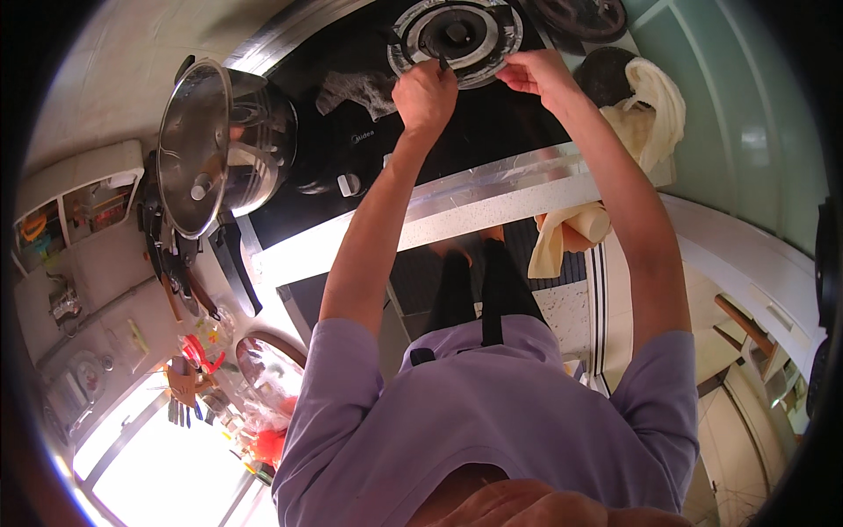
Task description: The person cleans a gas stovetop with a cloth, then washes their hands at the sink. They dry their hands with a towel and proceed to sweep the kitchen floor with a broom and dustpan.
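Note:
My left hand (426, 99) is closed at the near left edge of a round metal burner ring (495, 27), around a dark prong (443, 64) that shows above the fist. The thumb and fingertips of my right hand (537, 74) pinch the ring's near right rim. The ring sits around a dark burner head (456, 31) on a black glass Midea gas hob (484, 118). A crumpled dark grey cloth (361, 92) lies on the glass left of my left hand.
At the left stand a steel pot (263, 145) and a tilted glass lid (191, 145). A control knob (349, 185) is at the hob's front. Right of my right hand are a cream cloth (655, 112) and a dark round object (602, 76). A pale yellow cloth (550, 244) hangs below the counter edge.

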Motion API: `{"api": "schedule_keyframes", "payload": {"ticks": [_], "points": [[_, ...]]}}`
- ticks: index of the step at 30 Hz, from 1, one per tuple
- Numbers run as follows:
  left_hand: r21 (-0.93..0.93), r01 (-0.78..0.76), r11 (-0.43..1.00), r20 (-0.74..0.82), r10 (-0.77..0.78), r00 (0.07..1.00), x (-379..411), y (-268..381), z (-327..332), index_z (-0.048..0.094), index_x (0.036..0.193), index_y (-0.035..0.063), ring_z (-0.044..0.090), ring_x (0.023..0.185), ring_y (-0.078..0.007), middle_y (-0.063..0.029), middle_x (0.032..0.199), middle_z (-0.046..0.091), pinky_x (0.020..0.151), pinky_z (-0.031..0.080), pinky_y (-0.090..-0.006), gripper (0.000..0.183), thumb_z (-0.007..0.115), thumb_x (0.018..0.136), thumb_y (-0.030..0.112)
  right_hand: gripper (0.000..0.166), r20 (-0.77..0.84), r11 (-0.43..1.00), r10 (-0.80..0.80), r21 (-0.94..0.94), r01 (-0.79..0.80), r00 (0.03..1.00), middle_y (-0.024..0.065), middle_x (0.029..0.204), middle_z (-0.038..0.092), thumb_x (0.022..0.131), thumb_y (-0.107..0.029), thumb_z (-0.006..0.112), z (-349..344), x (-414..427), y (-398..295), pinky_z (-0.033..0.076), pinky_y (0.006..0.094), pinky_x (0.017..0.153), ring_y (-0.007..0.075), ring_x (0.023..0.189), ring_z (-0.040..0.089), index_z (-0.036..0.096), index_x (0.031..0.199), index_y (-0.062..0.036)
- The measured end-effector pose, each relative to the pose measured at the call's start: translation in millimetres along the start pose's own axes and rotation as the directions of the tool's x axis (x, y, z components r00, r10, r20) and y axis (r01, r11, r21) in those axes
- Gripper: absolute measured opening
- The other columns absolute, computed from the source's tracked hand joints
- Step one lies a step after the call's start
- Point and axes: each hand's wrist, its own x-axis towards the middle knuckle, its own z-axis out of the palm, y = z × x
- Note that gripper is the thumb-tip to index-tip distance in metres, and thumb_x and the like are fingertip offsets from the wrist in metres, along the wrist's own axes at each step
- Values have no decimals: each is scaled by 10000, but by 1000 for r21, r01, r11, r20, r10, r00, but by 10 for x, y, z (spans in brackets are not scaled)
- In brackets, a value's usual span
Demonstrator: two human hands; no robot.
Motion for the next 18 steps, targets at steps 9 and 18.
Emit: {"api": "schedule_keyframes", "payload": {"ticks": [9,18], "points": [[1,-115,993,-24,115,993,-74,-8,114,605,673,24,612,685,-370,-160,684,621,626,486,-434,206,649,729,217,167,-35,995,3,-96,-6,999,133,741,672,789,-137,618,-62,-37,27,536,270,570,189,634,659,633,826,25],[-11,-188,982,5,188,982,-195,-153,230,579,725,27,598,757,-325,-127,769,593,649,482,-423,140,635,744,154,253,-81,833,-105,-552,43,991,124,642,655,812,-213,627,-186,39,96,519,281,494,168,501,630,629,798,40]]}}
